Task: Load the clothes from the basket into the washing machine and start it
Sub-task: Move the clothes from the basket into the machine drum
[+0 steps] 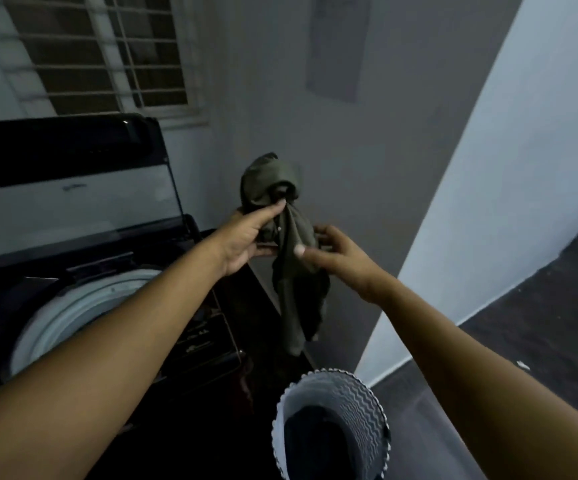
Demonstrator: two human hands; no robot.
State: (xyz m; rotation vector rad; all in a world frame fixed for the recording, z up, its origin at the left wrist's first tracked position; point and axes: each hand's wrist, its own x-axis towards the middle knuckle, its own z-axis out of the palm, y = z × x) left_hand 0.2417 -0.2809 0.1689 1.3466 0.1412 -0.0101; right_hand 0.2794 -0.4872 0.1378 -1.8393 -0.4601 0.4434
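Here, in the head view, both hands are raised in front of the wall with an olive garment (282, 188) between them. The left hand (246, 237) pinches the bunched upper part, its fingers curled round the cloth. The right hand (344, 259) closes thumb and fingers on a fold just below and to the right of the left fingers. The rest of the cloth hangs free beneath both sets of fingers.

Held up like this, the piece is probably being untangled or checked before it goes in, since a wadded lump would wash badly.

The washing machine (72, 306) lies down and to the left of the left fingers. Its lid (72, 192) stands open and the pale drum rim is exposed, so the drop should be a short swing leftward. The basket (363, 407) stands on the floor below the right fingers with dark clothes (315, 434) inside, so loading looks unfinished.

The room is a dim utility corner. A grey wall (401, 150) rises beyond the fingers, with a barred window (100, 53) up to their left. A white pillar (523, 168) stands to their right, above a dark floor (540, 323).
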